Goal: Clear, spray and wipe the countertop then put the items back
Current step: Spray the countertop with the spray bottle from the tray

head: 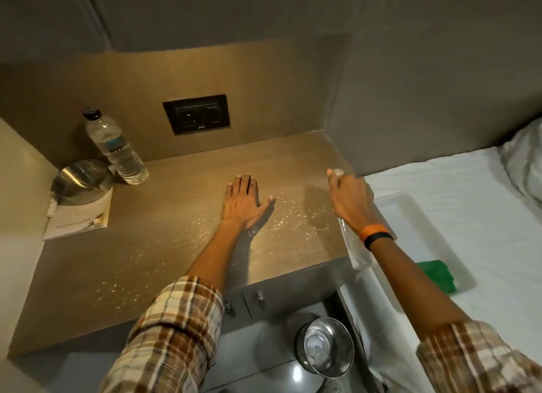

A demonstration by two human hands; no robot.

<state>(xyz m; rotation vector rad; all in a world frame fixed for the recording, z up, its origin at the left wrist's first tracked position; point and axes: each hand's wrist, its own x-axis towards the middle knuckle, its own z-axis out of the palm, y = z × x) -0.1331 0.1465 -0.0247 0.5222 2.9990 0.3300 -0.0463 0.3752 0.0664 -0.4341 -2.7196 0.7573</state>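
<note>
While the left hand [242, 200] lies flat, fingers spread, on the wet table [164, 216], the right hand [349, 197], at three o'clock, grips a clear spray bottle [353, 246].

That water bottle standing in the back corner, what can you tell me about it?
The water bottle is clear ribbed plastic with a dark screw cap and a small blue-and-dark label around its middle. It stands upright on the countertop near the back left corner, close to the wall panel. It looks sealed and mostly full. A metal bowl sits just beside its base; neither hand touches it.
</note>
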